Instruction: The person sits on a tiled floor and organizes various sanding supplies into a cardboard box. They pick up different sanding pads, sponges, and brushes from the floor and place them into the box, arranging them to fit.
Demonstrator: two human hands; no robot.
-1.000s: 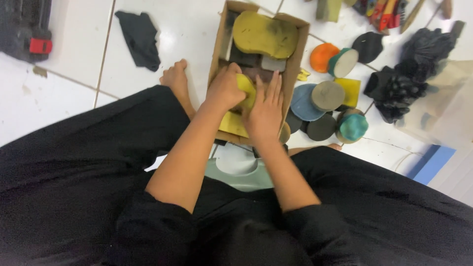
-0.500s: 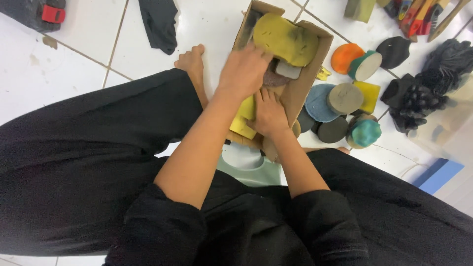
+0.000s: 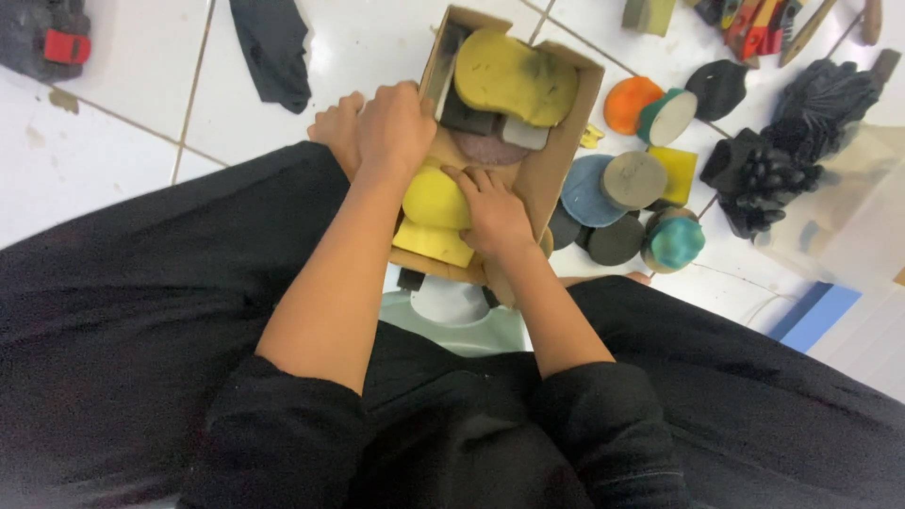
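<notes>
Pressing down into the open brown cardboard box (image 3: 556, 170), we now have our right hand (image 3: 495, 212) flat on the rounded yellow foam pad (image 3: 436, 198) at the box's near end, fingers (image 3: 476, 179) laid together over its edge. Half a second ago that hand sat lower, on the pad's near side; it has slid up while our left hand (image 3: 396, 132) has moved from the box's middle to its left wall, where the fingers curl closed around the cardboard rim. We judge the pad is being seated while the box is steadied.

Inside the box we count two yellow pieces under our hands, the rounded pad and a flatter yellow foam block (image 3: 432, 243) just below it, plus one large yellow sponge (image 3: 514, 75) at the far end and a few dark and grey pieces between them, too packed to count.

On the white tiled floor (image 3: 141, 85) to the right lie one orange disc (image 3: 630, 102), one blue disc (image 3: 584, 188), one grey disc (image 3: 633, 179) and one teal pad (image 3: 675, 243).
</notes>
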